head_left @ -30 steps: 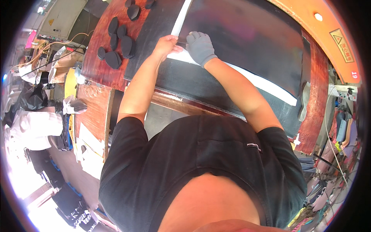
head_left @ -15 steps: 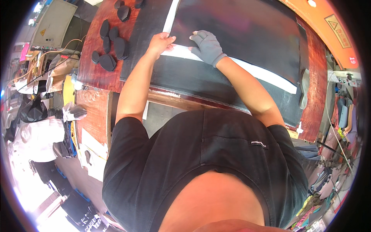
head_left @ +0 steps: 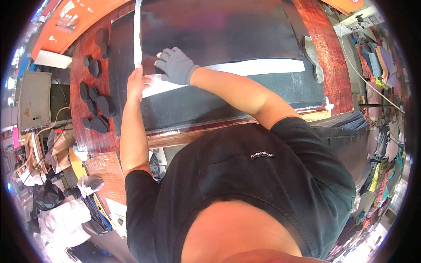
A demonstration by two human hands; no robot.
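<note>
A large glossy black sheet point(head_left: 228, 39) lies over a wider dark base point(head_left: 197, 103) on the worktable. A white strip point(head_left: 267, 66) runs along its near edge, and another white strip point(head_left: 137, 33) along its left edge. At the corner where the strips meet, my bare left hand point(head_left: 136, 86) has its fingers closed on the sheet's edge; the fingertips are partly hidden. My right hand point(head_left: 177, 66), in a grey glove with bare fingertips, rests open on the sheet just right of that corner, fingers spread.
Several black oval pads point(head_left: 104, 106) lie on the red-brown tabletop point(head_left: 79, 138) at the left. A grey curved template point(head_left: 312, 59) lies at the right. Orange machine parts point(head_left: 66, 28) stand beyond the table. A grey control box point(head_left: 35, 101) and bags point(head_left: 66, 221) are at the left.
My view has swung right, so the table appears shifted left. Both hands stay near the sheet's corner; my right hand has come closer to the left, lying flatter.
</note>
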